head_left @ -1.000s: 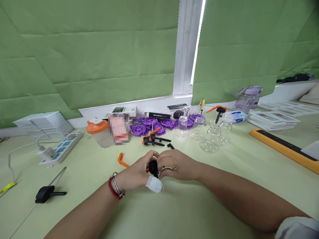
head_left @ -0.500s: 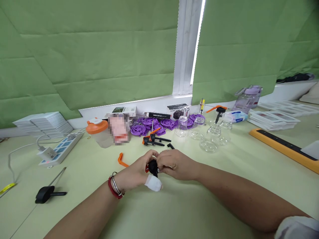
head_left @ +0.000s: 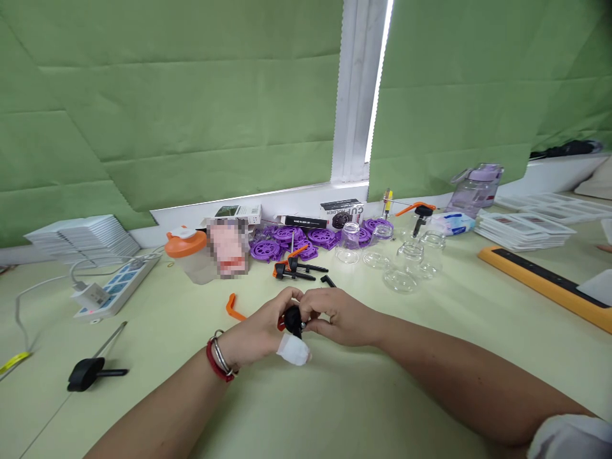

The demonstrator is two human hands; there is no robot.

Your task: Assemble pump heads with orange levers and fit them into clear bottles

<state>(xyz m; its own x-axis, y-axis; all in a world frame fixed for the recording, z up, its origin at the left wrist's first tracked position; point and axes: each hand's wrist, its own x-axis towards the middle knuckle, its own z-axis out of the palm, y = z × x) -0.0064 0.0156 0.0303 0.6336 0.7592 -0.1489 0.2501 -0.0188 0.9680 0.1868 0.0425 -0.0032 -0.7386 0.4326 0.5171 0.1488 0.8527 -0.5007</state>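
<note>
My left hand (head_left: 258, 335), its thumb wrapped in white tape, is closed around a small round black plastic part (head_left: 292, 319) with a red-orange edge on its left. My right hand (head_left: 339, 317) meets it from the right, thumb and fingertips pinched at the part's side, where a tiny shiny metal piece (head_left: 303, 325) shows. An orange bent handle (head_left: 233, 307) lies just beyond my left hand. Behind both hands are a short black piece (head_left: 327, 281) and several black-and-orange assemblies (head_left: 292, 273). The underside of the held part is hidden by my fingers.
Purple spoked discs (head_left: 265, 248) and clear glass jars (head_left: 404, 274) stand farther back. Left are a shaker bottle (head_left: 194, 261), a power strip (head_left: 117, 287) and a black part with a metal rod (head_left: 86, 373). An orange-and-black bar (head_left: 540, 287) lies right.
My right fingers have shifted slightly against the black part, and the metal piece shows a little more clearly. Part of another person's hand has appeared at the right edge.
</note>
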